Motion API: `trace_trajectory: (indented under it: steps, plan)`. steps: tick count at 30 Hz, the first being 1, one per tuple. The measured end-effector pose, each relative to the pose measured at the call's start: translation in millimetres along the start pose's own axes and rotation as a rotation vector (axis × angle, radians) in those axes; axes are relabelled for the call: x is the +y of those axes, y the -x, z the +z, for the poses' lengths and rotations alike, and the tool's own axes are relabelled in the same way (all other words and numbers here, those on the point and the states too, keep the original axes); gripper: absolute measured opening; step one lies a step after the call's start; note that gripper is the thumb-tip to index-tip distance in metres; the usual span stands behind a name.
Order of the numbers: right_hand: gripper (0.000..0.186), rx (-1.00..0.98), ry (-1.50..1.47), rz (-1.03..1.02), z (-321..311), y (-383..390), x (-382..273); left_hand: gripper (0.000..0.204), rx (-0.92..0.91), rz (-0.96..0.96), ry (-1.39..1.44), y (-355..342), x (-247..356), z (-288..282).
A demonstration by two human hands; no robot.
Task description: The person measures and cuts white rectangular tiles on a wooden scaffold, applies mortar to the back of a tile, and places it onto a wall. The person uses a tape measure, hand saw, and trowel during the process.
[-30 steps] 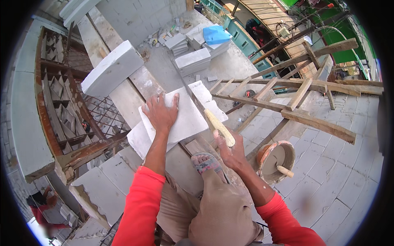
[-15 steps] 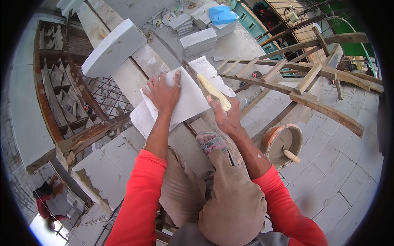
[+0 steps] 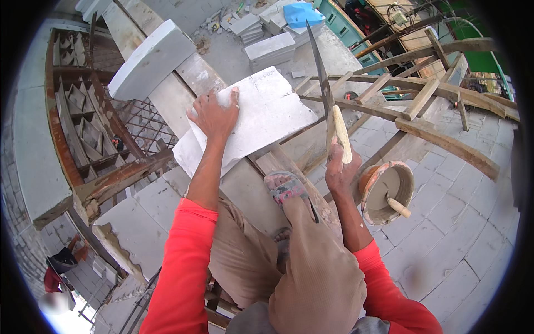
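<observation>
A white lightweight concrete block [image 3: 272,111] lies across the planks in front of me, over another white block [image 3: 188,155] whose edge shows below it. A thin line crosses the upper block's far part. My left hand [image 3: 216,114] is open, pressing on the upper block's left part with its fingers spread. To the block's right, my right hand [image 3: 340,170] is closed round the pale handle of a handsaw [image 3: 321,69]. The saw's dark blade points up and away from me, apart from the block's right end. My sandalled foot [image 3: 286,186] stands on the planks [image 3: 186,114].
A mortar bucket [image 3: 411,192] with a wooden-handled tool stands at the right. Beyond it lies a wooden ladder-like frame [image 3: 423,97]. Stacked blocks [image 3: 270,50] are at the back, and another block [image 3: 153,58] lies on the planks. A person [image 3: 61,261] is below left.
My right hand has drawn the handsaw off the block to the right and swung its blade more upright. The upper block shows more fully. My left hand stays on it.
</observation>
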State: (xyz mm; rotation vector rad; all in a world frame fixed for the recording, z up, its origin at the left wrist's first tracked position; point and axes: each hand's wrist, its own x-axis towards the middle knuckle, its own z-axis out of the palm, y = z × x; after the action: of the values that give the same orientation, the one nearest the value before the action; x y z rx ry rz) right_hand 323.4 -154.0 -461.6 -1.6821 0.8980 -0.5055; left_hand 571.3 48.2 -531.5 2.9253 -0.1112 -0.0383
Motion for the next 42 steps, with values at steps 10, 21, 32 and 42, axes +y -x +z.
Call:
trace_trajectory:
  steps: [10,21,32,42]
  plan:
    - [0.042,0.129,-0.248,0.395,61.8,-34.2,69.8,0.091,-0.038,-0.235,0.250,-1.0,-44.5,-20.0]
    - [0.037,0.035,-0.273,0.038,37.3,-88.0,42.4,0.083,0.150,-0.224,0.101,-8.3,-13.3,-13.0]
    - [0.030,-0.312,-0.113,-0.071,-12.4,-19.3,14.3,0.069,-0.008,-0.010,0.053,-37.4,38.8,15.1]
    - [0.023,-0.345,-0.069,-0.289,0.2,-5.9,-1.0,0.070,-0.007,-0.001,0.075,-36.4,37.2,10.1]
